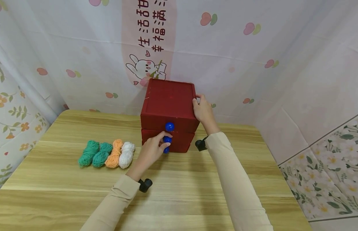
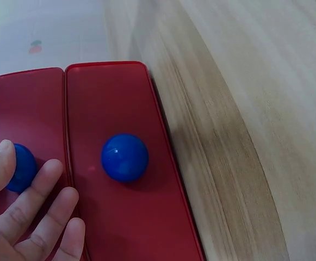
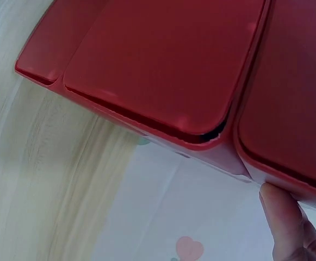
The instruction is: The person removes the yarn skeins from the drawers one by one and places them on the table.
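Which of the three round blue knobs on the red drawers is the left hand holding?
The middle round blue knob: the left hand pinches it, while the top knob and the bottom knob stand free.

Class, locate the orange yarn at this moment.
In the head view, the orange yarn lies on the table at left, between a green skein and the white skein, left of the red drawer unit.

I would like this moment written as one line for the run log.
left hand: pinches middle knob | right hand: touches cabinet, right side | yarn: four bundles, on table left of cabinet
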`<control>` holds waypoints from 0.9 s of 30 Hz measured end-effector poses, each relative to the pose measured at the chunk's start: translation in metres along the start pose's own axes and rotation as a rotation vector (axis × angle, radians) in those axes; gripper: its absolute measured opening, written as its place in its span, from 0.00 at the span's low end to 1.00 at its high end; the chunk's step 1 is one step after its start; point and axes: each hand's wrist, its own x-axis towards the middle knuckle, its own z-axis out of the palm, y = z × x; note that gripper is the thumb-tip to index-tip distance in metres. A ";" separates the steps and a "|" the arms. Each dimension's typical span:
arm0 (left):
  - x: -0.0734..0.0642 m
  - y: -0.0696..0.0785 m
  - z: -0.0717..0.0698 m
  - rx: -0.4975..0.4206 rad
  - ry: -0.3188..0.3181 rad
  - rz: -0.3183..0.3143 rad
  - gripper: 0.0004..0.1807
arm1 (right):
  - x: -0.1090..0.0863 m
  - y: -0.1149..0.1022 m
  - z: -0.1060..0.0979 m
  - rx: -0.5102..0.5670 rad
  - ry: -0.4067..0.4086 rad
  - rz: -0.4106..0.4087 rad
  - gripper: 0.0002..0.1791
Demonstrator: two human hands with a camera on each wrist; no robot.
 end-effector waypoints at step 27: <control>-0.031 -0.005 0.006 -0.356 0.057 -0.085 0.19 | 0.000 0.001 0.003 -0.017 0.022 -0.017 0.26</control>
